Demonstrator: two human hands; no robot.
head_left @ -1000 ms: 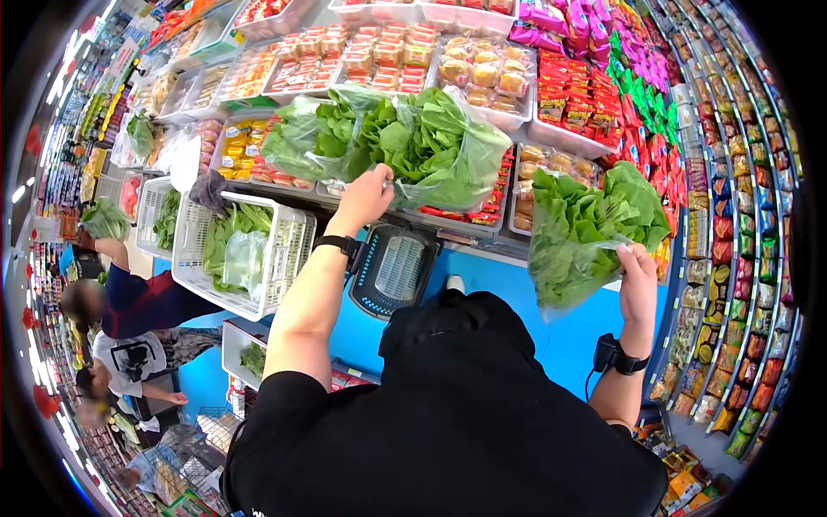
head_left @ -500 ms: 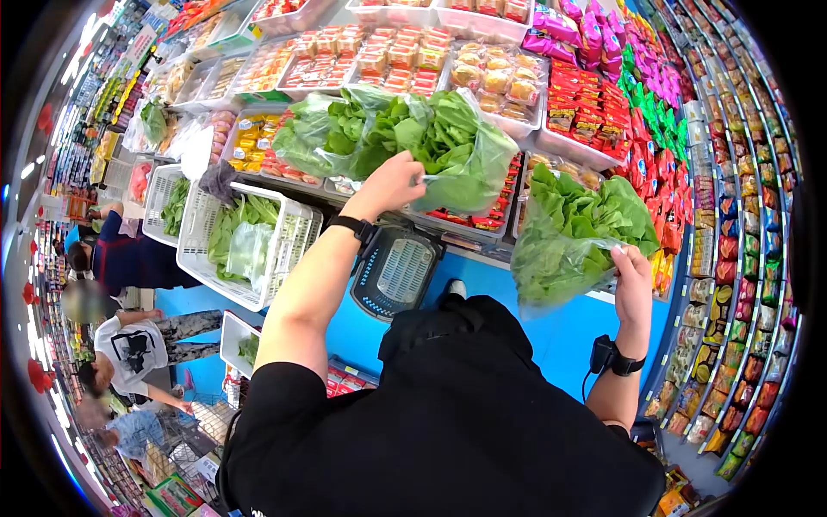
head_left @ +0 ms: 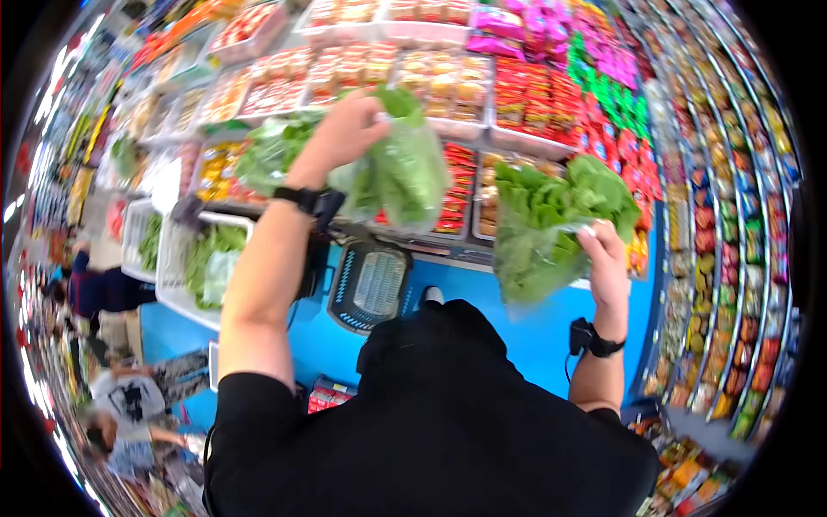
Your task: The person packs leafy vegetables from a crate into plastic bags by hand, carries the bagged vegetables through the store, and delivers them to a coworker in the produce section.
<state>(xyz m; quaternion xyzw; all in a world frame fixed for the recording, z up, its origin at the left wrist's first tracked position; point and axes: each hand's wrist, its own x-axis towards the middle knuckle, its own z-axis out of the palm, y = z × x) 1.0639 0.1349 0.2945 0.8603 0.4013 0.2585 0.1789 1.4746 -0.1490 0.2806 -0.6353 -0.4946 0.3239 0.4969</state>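
Note:
My right hand (head_left: 607, 258) grips the plastic of a clear bag of green lettuce (head_left: 551, 215), holding it up over the blue floor and the display's front edge. My left hand (head_left: 349, 129) is closed at the upper part of a second bag of lettuce (head_left: 405, 172), which hangs tilted below the fingers; motion blurs the fingertips. Left of that, partly behind my wrist, another bag of lettuce (head_left: 271, 151) rests on the packaged snacks.
Trays of packaged snacks (head_left: 444, 82) fill the display ahead. White crates (head_left: 177, 276) of greens stand at left, with a dark basket (head_left: 370, 284) on the blue floor (head_left: 474, 345). Shelves (head_left: 724, 241) line the right; a person (head_left: 129, 396) is at lower left.
My left hand has moved up and left and closed on a lettuce bag, which now hangs more upright. My right hand still holds its bag. The whole view has shifted slightly.

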